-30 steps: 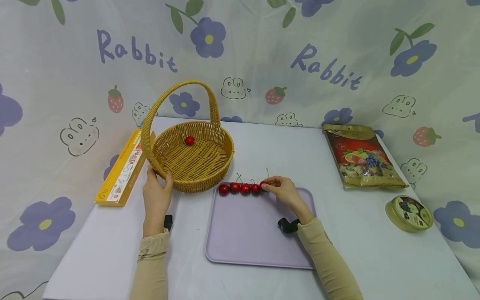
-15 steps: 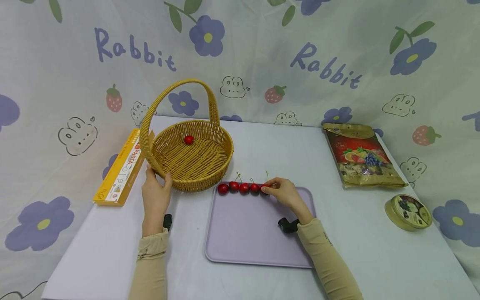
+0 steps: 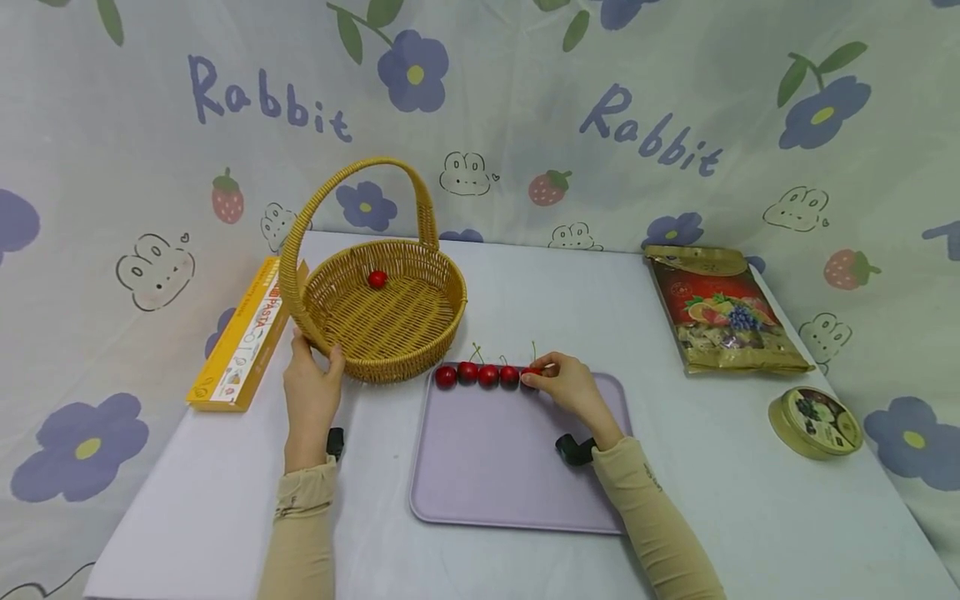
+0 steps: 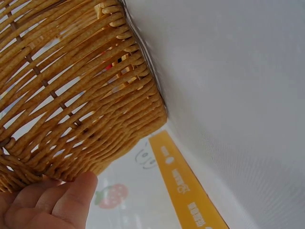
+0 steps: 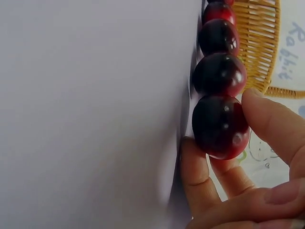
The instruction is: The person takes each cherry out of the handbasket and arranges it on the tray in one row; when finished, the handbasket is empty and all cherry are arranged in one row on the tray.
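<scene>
My left hand (image 3: 313, 392) grips the near left rim of a yellow wicker basket (image 3: 405, 371), beside the foot of its tall handle. One red cherry (image 3: 377, 280) lies inside the basket toward the back. On the far edge of a lilac tray (image 3: 495, 467), several dark red cherries (image 3: 487, 376) stand in a row, some with stems up. My right hand (image 3: 573, 387) pinches the cherry (image 5: 220, 126) at the row's right end between thumb and fingers. In the right wrist view it sits right against its neighbour. The left wrist view shows fingers (image 4: 78, 200) at the basket's woven side.
A yellow pasta box (image 3: 243, 342) lies left of the basket. At the right are a red and gold fruit-print bag (image 3: 731, 321) and a round gold tin (image 3: 817, 423). A printed cloth (image 3: 510, 100) hangs behind the white table (image 3: 720, 500).
My right hand has lowered the end cherry slightly to the tray's edge, in line with the others. The left hand keeps its grip on the basket, which stays put.
</scene>
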The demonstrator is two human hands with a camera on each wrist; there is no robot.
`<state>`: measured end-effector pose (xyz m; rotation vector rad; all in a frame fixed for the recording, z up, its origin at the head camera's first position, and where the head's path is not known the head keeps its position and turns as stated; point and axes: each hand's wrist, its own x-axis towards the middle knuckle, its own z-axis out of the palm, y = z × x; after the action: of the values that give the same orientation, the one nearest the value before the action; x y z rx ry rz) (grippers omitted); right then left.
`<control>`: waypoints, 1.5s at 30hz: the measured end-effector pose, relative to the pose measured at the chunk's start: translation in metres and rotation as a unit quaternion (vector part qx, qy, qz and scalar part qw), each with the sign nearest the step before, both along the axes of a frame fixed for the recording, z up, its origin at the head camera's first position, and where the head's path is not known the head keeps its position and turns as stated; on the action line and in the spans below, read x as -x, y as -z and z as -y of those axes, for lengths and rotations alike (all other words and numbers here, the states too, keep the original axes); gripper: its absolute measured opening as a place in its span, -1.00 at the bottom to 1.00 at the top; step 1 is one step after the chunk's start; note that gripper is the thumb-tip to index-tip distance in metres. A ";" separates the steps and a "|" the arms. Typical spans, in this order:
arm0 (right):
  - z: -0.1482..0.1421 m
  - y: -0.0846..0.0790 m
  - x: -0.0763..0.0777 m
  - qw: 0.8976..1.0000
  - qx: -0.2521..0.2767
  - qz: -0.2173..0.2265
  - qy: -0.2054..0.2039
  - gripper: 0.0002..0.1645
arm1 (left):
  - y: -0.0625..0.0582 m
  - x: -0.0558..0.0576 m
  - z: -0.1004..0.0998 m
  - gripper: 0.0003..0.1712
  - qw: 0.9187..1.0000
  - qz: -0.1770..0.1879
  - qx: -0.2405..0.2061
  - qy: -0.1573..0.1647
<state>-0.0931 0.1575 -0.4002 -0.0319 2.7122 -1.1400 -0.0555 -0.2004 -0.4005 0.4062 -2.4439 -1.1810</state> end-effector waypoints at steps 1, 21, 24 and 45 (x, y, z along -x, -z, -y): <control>0.000 0.000 0.000 1.000 0.000 0.000 0.001 -0.57 | 0.000 0.000 0.000 -0.19 1.000 -0.001 0.001 0.000; 0.002 -0.004 -0.002 1.000 -0.009 -0.005 0.022 -0.54 | -0.001 0.000 0.000 -0.18 1.000 0.013 -0.005 -0.001; 0.001 -0.005 -0.003 1.000 -0.010 -0.007 0.022 -0.52 | -0.001 0.000 0.000 -0.18 1.000 0.011 -0.002 0.000; 0.006 -0.029 0.001 0.999 -0.005 -0.042 -0.005 -0.50 | -0.003 0.000 0.000 -0.18 1.000 0.019 -0.005 0.000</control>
<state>-0.0944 0.1516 -0.3708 -0.0938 2.7873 -1.1477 -0.0553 -0.2005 -0.3973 0.4360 -2.4707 -1.1957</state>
